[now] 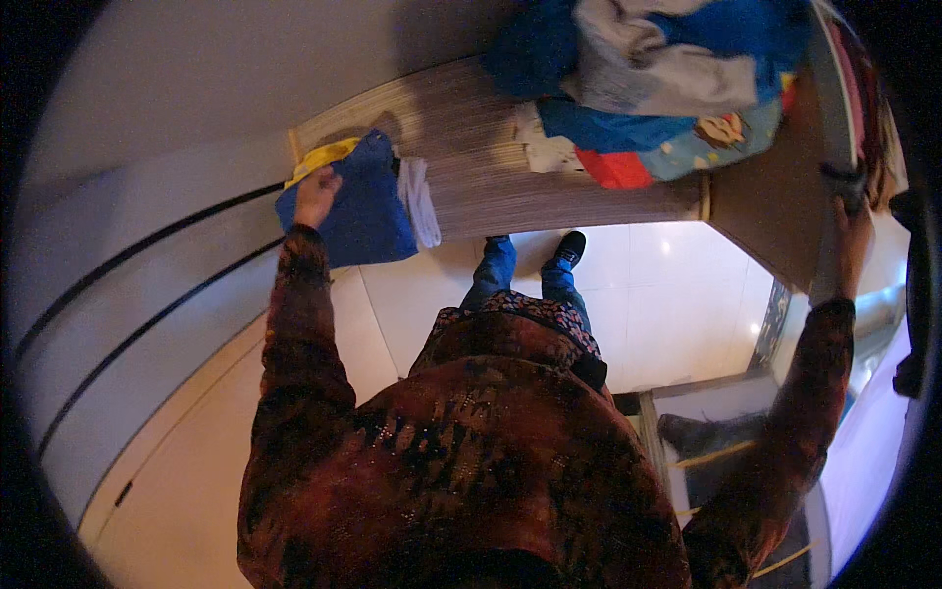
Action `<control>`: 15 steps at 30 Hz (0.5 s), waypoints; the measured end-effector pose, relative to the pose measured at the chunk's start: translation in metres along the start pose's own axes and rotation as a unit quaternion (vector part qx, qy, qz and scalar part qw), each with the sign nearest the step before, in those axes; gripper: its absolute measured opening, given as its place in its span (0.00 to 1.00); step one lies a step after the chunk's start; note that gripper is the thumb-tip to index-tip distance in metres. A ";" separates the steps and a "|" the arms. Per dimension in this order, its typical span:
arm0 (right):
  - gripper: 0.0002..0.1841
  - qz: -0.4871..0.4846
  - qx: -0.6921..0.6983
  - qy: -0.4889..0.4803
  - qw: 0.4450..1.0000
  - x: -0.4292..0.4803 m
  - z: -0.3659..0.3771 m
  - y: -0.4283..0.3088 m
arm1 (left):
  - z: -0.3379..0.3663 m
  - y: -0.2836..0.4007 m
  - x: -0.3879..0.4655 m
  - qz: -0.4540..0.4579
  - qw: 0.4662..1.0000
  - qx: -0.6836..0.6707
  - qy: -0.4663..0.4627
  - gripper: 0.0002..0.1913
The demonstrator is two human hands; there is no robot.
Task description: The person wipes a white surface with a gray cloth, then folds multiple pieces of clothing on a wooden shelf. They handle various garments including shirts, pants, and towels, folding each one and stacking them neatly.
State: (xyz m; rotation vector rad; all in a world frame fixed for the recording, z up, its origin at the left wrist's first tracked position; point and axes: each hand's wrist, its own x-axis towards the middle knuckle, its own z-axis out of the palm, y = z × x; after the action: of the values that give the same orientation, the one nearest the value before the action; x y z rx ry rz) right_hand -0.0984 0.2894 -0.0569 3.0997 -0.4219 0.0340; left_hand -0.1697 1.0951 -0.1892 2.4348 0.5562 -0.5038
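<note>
My left hand [316,197] grips a folded blue garment [368,206] at the left end of a wood-grain shelf [471,162]. Part of the blue garment hangs past the shelf's front edge. A yellow cloth [324,158] shows behind it, and a white folded cloth [419,202] lies against its right side. Far to the right, my right hand [855,224] is closed around a small dark object [845,180] beside the upright side panel [773,177]. That object is too blurred to name.
A heap of clothes, with a grey garment [662,66] on top and a printed garment [721,140] below, fills the shelf's right part. Black curved lines [162,235] cross the pale surface at left. An open compartment [721,434] with dark contents stands low at right, above tiled floor [662,294].
</note>
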 end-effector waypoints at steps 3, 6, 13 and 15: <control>0.21 -0.046 0.001 0.006 0.999 0.005 0.003 0.020 | 0.028 -0.054 -0.052 -0.075 0.990 0.113 0.025 0.21; 0.21 -0.054 0.066 0.003 0.996 0.010 0.005 0.033 | 0.057 -0.061 -0.085 -0.078 0.981 0.176 -0.011 0.28; 0.22 -0.029 0.002 0.033 0.999 0.018 0.014 0.056 | 0.074 -0.038 -0.100 -0.016 0.974 0.223 0.039 0.33; 0.22 -0.049 0.002 0.032 0.998 0.018 0.015 0.063 | 0.070 -0.035 -0.098 -0.012 0.973 0.227 0.043 0.32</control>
State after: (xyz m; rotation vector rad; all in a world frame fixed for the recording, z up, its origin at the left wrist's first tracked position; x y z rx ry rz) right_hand -0.0971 0.2239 -0.0706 3.1091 -0.2670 0.1320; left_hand -0.2850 1.0510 -0.2123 2.8987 0.5536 -0.5899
